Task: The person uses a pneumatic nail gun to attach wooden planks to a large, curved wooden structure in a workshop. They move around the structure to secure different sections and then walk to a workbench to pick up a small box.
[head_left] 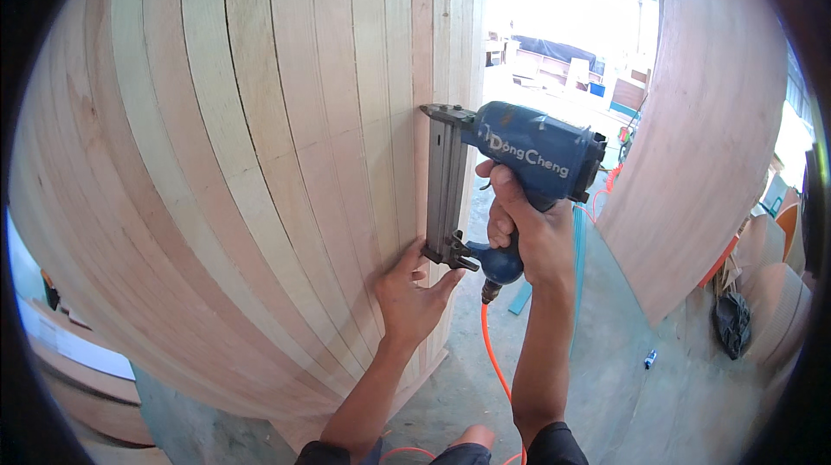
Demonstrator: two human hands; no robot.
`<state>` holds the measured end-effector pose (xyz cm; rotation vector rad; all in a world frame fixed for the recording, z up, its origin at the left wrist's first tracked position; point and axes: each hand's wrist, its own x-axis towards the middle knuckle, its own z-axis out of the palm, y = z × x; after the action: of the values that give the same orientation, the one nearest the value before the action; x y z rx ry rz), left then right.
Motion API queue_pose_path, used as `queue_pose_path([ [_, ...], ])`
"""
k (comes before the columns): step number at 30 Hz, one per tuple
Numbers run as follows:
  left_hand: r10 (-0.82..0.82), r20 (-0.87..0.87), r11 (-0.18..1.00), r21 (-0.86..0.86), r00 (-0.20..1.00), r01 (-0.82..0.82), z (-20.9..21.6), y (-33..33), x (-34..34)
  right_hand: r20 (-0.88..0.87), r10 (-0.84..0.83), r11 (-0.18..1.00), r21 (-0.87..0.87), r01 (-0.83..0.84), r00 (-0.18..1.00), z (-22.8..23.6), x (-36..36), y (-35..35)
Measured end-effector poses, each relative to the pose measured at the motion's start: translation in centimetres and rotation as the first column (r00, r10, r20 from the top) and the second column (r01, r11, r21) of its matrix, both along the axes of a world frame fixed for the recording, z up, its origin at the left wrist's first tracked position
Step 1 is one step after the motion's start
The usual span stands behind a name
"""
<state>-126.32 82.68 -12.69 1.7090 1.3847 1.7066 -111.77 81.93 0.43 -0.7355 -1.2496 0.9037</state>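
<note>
My right hand [522, 218] is wrapped round the grip of a blue nail gun [537, 149] with a dark grey magazine. The gun's nose meets the pale wooden panel [320, 145] near its right-hand corner, and the magazine runs down along the boards. Just below the magazine, my left hand [414, 299] rests against the panel, thumb and fingers spread apart. Its fingertips lie partly behind the magazine's lower end. From the bottom of the gun's handle hangs an orange air hose [492, 345].
A second tall wooden panel [705, 119] leans at the right. Beyond it are a black plastic bag [731, 325] and several boards. A small blue-and-white object [650, 358] lies on the grey floor [606, 404]. Stacked curved wooden pieces [91, 413] stand at lower left.
</note>
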Motion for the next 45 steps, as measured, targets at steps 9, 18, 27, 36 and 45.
queue_pose_path([
  [9,0.008,-0.033,1.0,-0.014,0.999,-0.009,-0.8,0.4,-0.1,-0.013,-0.006,1.0,-0.022,0.006,1.0,0.3,0.0,-0.3],
  [18,0.024,0.007,0.999,0.027,1.0,-0.024,-0.4,0.2,0.2,-0.006,0.006,0.999,-0.033,-0.006,1.0,0.3,0.1,0.0],
  [27,0.063,-0.047,0.996,0.065,0.997,-0.06,-1.0,0.6,-0.3,0.01,0.017,0.999,-0.034,-0.017,1.0,-0.3,0.2,0.6],
  [36,0.051,-0.108,0.998,0.034,0.993,-0.048,-1.3,2.0,0.5,-0.05,0.023,1.0,0.013,-0.023,0.998,-1.1,1.4,2.3],
  [45,0.057,-0.084,0.998,0.007,0.995,-0.056,-1.5,2.0,1.0,0.016,-0.037,0.999,-0.013,0.037,0.999,-1.3,1.0,2.2],
])
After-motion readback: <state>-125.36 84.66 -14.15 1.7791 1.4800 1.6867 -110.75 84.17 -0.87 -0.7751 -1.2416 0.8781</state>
